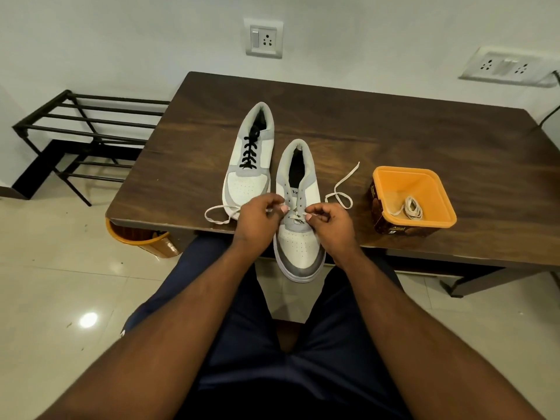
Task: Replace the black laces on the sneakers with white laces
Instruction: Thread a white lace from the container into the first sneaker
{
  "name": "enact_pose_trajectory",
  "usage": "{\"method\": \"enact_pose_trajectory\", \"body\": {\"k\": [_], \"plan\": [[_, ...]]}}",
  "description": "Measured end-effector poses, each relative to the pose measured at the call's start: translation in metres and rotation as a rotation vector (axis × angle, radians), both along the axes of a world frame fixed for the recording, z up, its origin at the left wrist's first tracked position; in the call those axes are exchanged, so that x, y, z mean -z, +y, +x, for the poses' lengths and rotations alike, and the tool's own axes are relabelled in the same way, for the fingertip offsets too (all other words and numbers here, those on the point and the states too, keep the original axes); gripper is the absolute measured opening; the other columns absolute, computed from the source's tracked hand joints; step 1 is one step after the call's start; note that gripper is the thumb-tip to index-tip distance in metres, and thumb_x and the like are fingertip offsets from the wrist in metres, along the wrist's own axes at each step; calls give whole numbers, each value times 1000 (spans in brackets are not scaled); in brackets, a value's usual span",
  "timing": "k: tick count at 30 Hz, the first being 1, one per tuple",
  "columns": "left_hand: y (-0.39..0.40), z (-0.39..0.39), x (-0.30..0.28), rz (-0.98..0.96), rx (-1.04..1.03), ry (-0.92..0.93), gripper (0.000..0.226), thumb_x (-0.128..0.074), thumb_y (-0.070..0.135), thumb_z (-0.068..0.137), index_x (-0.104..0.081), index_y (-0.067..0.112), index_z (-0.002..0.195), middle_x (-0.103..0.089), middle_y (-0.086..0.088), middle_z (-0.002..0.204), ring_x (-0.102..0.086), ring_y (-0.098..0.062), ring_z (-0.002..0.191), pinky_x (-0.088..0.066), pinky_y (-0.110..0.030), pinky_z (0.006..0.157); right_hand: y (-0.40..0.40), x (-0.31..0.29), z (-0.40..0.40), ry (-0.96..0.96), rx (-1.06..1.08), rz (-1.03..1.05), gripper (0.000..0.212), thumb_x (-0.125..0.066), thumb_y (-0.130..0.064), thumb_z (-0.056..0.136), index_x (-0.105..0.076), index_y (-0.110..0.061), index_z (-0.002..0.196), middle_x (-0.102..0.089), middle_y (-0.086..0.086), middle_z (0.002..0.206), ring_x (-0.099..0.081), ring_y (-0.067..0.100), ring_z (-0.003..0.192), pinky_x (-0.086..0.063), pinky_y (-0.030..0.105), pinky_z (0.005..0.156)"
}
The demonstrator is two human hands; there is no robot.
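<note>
Two white and grey sneakers lie on the dark wooden table (394, 122), toes toward me. The left sneaker (250, 165) carries black laces (249, 153). The right sneaker (298, 225) has open eyelets, its toe hanging over the table's near edge. A white lace (341, 195) runs through its lowest eyelets, one end trailing left, the other looping right. My left hand (260, 216) pinches the lace left of the eyelets. My right hand (328, 221) pinches it on the right side. A second white lace (409, 209) lies coiled in an orange tub (448, 216).
The orange tub stands at the right near the front edge. A black metal rack (81, 131) stands on the floor to the left of the table. An orange bin (145, 241) sits under the table's near left corner. My legs are below the table edge.
</note>
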State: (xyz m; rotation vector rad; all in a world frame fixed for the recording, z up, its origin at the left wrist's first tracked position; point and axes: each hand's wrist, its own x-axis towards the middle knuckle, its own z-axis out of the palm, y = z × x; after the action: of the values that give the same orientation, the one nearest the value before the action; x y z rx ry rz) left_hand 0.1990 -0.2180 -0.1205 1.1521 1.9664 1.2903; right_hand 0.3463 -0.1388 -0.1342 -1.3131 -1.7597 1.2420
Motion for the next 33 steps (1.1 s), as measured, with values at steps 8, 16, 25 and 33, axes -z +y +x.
{"method": "enact_pose_trajectory", "body": {"k": [8,16,25,33], "plan": [[1,-16,-3,98,-223,34,15,-64,13,91,-64,23,78,-66,-2,83,-66,-23,79,-57,-47,76,-6,-1,-7,-253,-21,236,10,-57,-8,94,-64,-3,91,-48,3,99,-47,11,83,-35,16,71],[-12,15,-5,118,-56,226,44,-60,11,93,-51,24,134,-36,1,145,-56,-9,101,-53,-35,83,-16,4,6,-25,-46,381,11,-63,1,88,-70,-3,95,-50,7,105,-50,-9,92,-37,1,78],[-11,12,12,55,223,219,73,-75,8,83,-44,33,144,-13,-2,162,-21,-14,147,-37,-23,107,-10,-3,-5,-262,-230,466,10,-59,-11,92,-68,-11,97,-48,-2,112,-45,18,109,-42,30,91],[-12,11,10,26,233,-19,62,-72,7,84,-51,24,141,-46,3,148,-43,-6,135,-40,-31,111,-19,5,0,63,-70,107,10,-53,-5,96,-60,-5,88,-33,-2,139,-37,-21,113,-34,1,91]]}}
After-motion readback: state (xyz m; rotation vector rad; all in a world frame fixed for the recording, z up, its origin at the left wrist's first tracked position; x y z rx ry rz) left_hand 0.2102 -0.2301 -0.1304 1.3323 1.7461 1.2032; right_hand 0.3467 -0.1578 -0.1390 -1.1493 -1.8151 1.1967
